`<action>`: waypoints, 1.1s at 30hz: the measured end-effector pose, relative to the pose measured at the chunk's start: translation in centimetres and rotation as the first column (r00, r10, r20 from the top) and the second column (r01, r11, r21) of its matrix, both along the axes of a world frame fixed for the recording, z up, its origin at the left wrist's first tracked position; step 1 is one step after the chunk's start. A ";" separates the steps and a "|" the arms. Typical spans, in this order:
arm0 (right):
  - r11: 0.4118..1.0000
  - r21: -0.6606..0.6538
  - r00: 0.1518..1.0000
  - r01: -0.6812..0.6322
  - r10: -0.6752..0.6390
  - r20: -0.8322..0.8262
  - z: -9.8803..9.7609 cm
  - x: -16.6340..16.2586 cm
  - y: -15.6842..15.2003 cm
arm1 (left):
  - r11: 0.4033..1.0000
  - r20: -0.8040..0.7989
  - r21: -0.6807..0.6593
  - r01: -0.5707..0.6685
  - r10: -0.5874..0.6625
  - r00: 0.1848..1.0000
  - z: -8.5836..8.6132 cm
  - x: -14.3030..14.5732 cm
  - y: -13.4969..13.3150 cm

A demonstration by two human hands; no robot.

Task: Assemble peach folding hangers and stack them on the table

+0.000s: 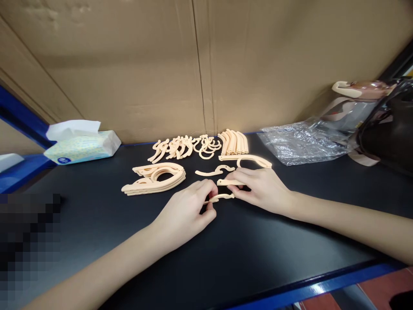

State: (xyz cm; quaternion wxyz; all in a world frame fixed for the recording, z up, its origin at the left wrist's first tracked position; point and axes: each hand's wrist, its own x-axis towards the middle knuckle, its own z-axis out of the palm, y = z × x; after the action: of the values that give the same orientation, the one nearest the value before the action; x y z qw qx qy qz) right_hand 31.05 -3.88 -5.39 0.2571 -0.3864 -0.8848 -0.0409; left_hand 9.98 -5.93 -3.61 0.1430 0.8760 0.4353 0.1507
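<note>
Over the smooth black surface (258,245), our left hand (183,206) pinches a thin, curved, cream plastic piece (223,196); our right hand (263,187) grasps a cream plastic bar (227,182) with a holed end, just beyond it. We cannot read the round blue label (63,160) on the soft yellow-and-blue tissue pack (92,145).

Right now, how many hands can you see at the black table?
2: the left hand, pinching a thin curved piece near the middle, and the right hand beside it, holding a cream piece. I see no other hand.
</note>
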 end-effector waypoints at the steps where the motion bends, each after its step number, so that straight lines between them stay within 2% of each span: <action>1: 1.000 -0.005 1.000 -0.002 0.002 0.005 0.0 0.1 0.0 | 1.000 -0.009 0.004 -0.003 0.003 1.000 0.0 0.0 -0.1; 8: 0.998 0.003 0.996 -0.061 0.061 0.064 0.2 0.1 -0.2 | 0.993 -0.060 0.081 0.089 -0.084 0.995 0.3 0.0 -0.3; 12: 0.996 -0.038 0.994 -0.080 0.082 0.074 0.1 0.0 -0.2 | 0.984 -0.112 0.115 0.139 -0.126 0.986 0.5 -0.1 -0.2; 23: 0.997 -0.048 0.993 -0.061 0.066 0.100 0.0 0.0 0.1 | 0.990 -0.109 0.106 0.096 -0.084 0.991 0.2 -0.4 -0.2; 28: 0.997 -0.029 0.993 -0.070 0.072 0.093 0.0 0.1 0.0 | 0.979 -0.146 0.111 0.172 -0.155 0.977 0.1 -0.4 -0.1; 33: 0.997 -0.020 0.992 -0.073 0.074 0.106 -0.1 0.0 0.0 | 0.981 -0.157 0.118 0.157 -0.137 0.978 0.5 -0.5 -0.3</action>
State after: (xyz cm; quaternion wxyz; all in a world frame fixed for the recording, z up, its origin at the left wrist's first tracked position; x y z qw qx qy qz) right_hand 31.09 -3.85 -5.45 0.2077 -0.3529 -0.9112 -0.0448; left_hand 9.47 -6.20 -3.13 0.0637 0.9220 0.3680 0.1022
